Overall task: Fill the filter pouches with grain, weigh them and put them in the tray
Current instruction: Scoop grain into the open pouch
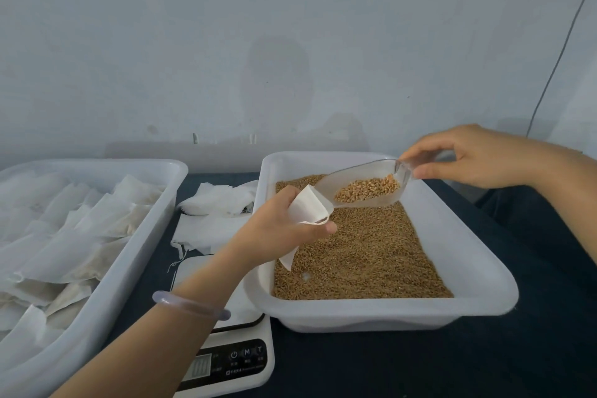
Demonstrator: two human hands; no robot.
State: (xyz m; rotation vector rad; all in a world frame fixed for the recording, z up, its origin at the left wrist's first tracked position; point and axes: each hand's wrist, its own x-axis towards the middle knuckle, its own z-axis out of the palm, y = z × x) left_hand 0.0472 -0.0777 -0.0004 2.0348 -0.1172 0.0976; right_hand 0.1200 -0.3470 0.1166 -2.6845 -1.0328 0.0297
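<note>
My left hand (277, 229) grips a white filter pouch (307, 208) with its mouth held open, above the left side of the grain tray (478, 271). My right hand (475, 155) pinches the handle of a clear plastic scoop (358, 182) that carries a small heap of grain. The scoop's front lip touches the pouch's mouth. Loose brown grain (365, 255) covers the tray's bottom. A white kitchen scale (226, 355) lies at the front, partly under my left forearm and the grain tray's corner.
A large white tray (129, 255) on the left holds several filled pouches. A pile of empty pouches (216, 213) lies between the two trays on the dark tabletop. A pale wall stands close behind, with a thin cable at the right.
</note>
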